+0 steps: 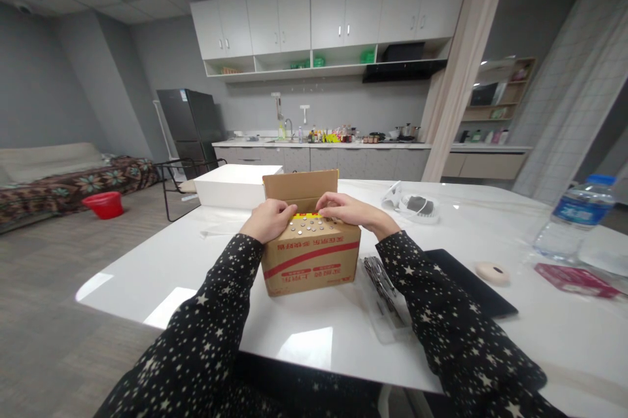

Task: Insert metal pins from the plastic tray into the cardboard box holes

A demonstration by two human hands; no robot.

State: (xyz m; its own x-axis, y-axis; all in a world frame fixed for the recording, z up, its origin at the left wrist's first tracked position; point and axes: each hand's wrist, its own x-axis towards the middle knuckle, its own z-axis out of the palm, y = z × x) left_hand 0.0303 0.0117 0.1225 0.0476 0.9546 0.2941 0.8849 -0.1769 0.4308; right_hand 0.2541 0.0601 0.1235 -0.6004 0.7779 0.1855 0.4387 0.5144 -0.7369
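A brown cardboard box with red print stands on the white table in front of me, its back flap raised. On its top lie several small round silvery pieces, beside a yellow and red strip. My left hand grips the upper left edge of the box, thumb lying inward on the top. Over the back right of the top, my right hand has its fingers bent and drawn together near the strip. Whatever may be between those fingertips is too small to make out.
Right of the box is a clear plastic tray with metal tools. Further right are a black tablet, a beige rounded object, a red packet and a water bottle. A white box stands behind left.
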